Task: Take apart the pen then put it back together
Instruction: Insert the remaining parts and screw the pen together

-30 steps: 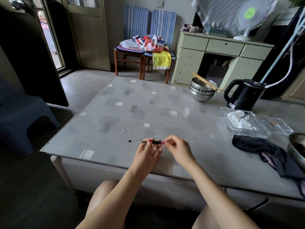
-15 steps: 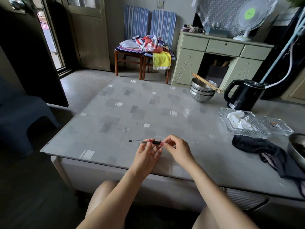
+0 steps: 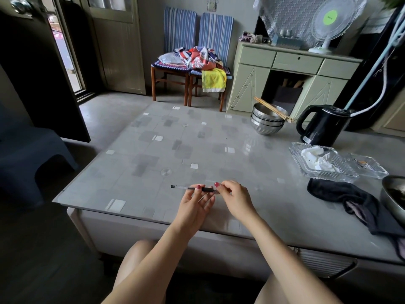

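Little has shifted since earlier: left hand (image 3: 194,204) and right hand (image 3: 235,197) still pinch the pen (image 3: 192,188) near the table's (image 3: 274,207) front edge, apparently whole, disassembly barely begun.

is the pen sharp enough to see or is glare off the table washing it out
Head view: the pen is small but readable, dark grip section visible between the left hand and right hand; glare on the glass table sits farther back, off the pen; wide-angle bending shows at the edges.
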